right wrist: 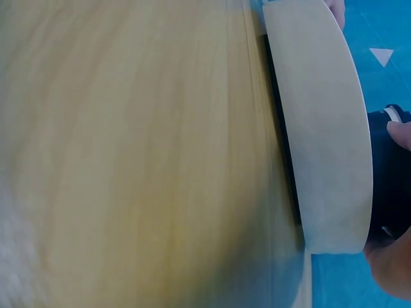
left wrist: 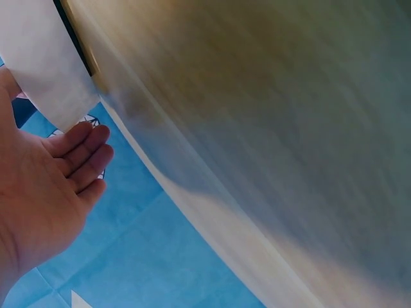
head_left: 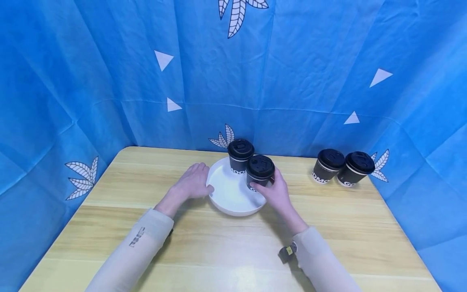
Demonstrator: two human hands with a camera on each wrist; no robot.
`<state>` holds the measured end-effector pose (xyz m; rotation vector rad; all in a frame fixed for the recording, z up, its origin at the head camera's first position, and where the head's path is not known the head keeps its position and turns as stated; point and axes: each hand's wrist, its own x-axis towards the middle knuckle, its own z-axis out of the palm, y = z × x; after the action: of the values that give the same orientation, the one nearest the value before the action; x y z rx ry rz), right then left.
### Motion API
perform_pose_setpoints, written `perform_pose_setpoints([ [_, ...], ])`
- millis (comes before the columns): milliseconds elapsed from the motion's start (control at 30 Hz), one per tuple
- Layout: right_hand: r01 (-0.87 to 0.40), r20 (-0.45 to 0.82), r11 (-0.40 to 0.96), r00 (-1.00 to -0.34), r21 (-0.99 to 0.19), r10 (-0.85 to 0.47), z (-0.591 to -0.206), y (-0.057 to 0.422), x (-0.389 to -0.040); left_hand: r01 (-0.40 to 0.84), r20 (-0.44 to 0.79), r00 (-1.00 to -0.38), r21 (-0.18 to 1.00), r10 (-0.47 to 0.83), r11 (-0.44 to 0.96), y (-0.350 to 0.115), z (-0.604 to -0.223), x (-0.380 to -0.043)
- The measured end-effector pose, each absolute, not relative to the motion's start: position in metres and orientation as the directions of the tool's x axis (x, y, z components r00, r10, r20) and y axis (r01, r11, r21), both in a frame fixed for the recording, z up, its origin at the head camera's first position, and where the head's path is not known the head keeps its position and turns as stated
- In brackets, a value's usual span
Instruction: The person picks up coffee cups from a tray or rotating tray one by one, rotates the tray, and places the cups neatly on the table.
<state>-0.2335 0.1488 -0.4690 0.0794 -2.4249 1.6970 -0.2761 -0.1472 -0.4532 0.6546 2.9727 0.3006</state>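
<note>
A round white dish (head_left: 233, 198) with a raised rim holds two black paper coffee cups with lids. My right hand (head_left: 274, 190) grips the nearer cup (head_left: 260, 172), with the thumb across its front and the fingers behind it. The other cup (head_left: 240, 156) stands upright just behind, at the dish's back edge. At the dish's left side is my left hand (head_left: 191, 182), its thumb at the rim and its fingers loosely extended. In the left wrist view, those fingers (left wrist: 87, 154) lie beside the dish's wall. The right wrist view shows the gripped cup (right wrist: 388, 173) partly behind the dish wall.
Two more lidded black cups, one tilted (head_left: 328, 166) and another leaning beside it (head_left: 354, 169), are at the table's back right. A blue curtain (head_left: 310, 81) with white triangles and leaf prints hangs behind the wooden table (head_left: 219, 251).
</note>
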Motion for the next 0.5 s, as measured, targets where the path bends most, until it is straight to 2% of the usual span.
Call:
perform_pose_setpoints([
  [500,-0.175,0.205,0.328,-0.977,-0.928,0.059,-0.4608,0.1495,-0.226,0.401,-0.03,-0.909,0.205,0.415,0.893,-0.1468,-0.4544,-0.2753],
])
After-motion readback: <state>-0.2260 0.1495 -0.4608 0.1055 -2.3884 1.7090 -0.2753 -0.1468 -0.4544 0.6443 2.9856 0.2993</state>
